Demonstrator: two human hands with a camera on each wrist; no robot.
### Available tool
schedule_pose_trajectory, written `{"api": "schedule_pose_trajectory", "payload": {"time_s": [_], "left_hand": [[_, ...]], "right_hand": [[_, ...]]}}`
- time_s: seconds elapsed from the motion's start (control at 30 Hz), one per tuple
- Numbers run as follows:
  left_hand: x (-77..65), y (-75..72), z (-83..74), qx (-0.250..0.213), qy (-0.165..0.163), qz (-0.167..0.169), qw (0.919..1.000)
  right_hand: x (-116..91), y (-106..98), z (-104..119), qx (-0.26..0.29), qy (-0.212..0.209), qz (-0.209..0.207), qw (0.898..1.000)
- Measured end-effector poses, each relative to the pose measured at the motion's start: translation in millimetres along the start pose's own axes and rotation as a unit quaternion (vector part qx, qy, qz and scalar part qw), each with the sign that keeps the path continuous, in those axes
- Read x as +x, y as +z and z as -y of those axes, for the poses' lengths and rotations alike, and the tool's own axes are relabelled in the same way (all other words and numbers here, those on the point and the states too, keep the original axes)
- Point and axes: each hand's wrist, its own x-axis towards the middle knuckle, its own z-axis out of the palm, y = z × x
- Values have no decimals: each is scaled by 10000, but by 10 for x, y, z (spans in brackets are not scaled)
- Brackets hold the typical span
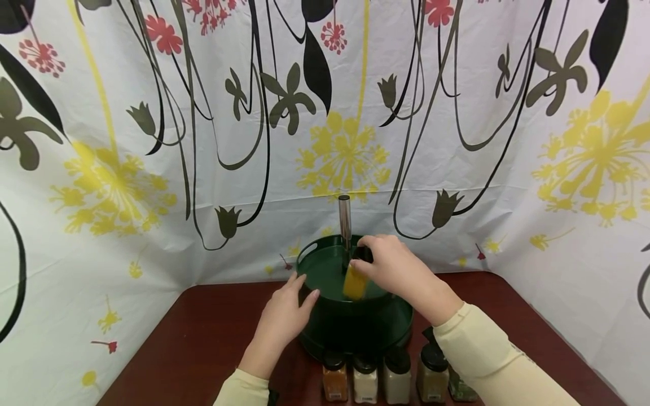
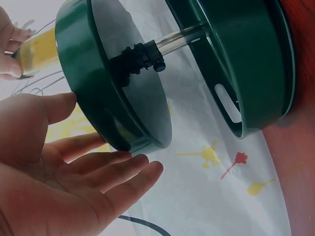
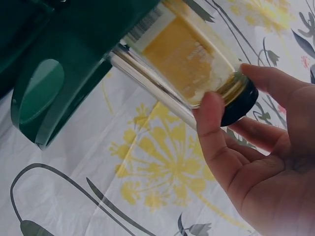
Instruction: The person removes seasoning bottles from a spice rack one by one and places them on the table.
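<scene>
My right hand (image 1: 398, 265) grips a spice jar (image 3: 187, 54) by its black lid, fingers and thumb around it. Yellow powder fills the jar, which hangs tilted over the upper tray (image 1: 320, 273) of a green two-tier stand, its lower end at the tray's near rim in the head view. With fingers spread, my left hand (image 1: 286, 310) touches the left side of that upper tray. In the left wrist view a black clamp (image 2: 140, 59) shows on the pole under the upper tray, with the deeper lower tray (image 2: 261, 64) beneath.
Along the table's front stand several spice jars with black lids, among them an orange one (image 1: 335, 380) and a pale one (image 1: 365, 380). A metal pole (image 1: 345, 220) rises from the stand. Behind the dark red table (image 1: 213, 321) hangs a flowered curtain (image 1: 325, 152).
</scene>
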Motion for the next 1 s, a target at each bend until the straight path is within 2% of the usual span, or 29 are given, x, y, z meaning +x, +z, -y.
{"api": "schedule_pose_trajectory", "payload": {"time_s": [0.23,0.43,0.63,0.77,0.9,1.0], "left_hand": [[19,10,28,-28,-31,-70,10000],[24,1,45,-39,-27,-59,10000],[51,-4,66,-72,-76,73,9999],[49,-15,124,-206,-47,187,9996],[28,-31,189,-394,137,224,9989],[28,-47,235,-547,295,214,9978]], "right_hand": [[-39,-125,59,430,-64,-211,9988],[-127,-148,208,638,-161,-241,9975],[-229,-50,358,852,-309,-43,9959],[-281,37,440,857,-624,115,9943],[-326,142,524,1036,-954,402,9892],[-340,251,574,1200,-1040,637,9853]]}}
